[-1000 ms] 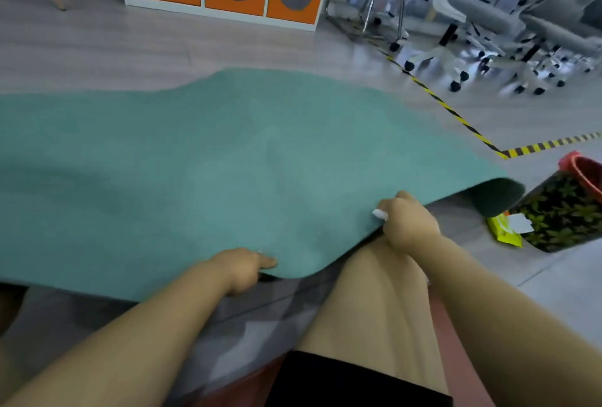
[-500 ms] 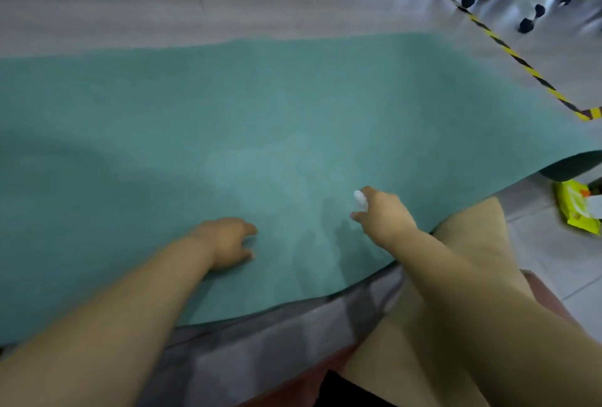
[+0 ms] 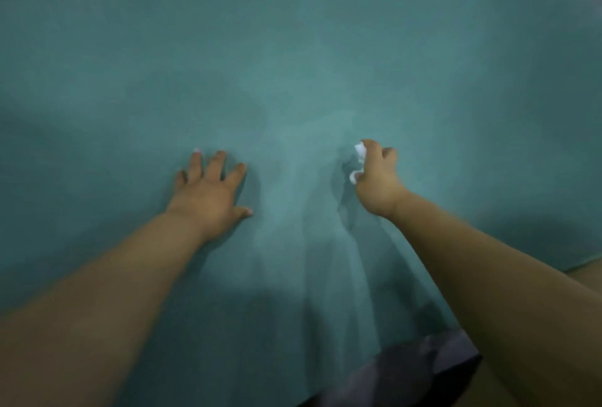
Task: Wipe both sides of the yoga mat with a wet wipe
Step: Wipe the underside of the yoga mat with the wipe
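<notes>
Both hands have slid forward onto the yoga mat (image 3: 293,48). I see my left hand (image 3: 208,191) flat, fingers (image 3: 216,162) spread on it; my right hand (image 3: 378,178) pinches the wet wipe (image 3: 359,150) just above.

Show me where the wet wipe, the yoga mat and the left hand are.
wet wipe (image 3: 358,150), head view, white wad showing past the right hand's fingers.
yoga mat (image 3: 293,48), head view, bare green surface.
left hand (image 3: 208,190), head view, back of hand.

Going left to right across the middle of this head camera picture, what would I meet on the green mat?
Left hand spread flat on the yoga mat → bare stretch of mat → crumpled white wet wipe → right hand gripping it.
</notes>
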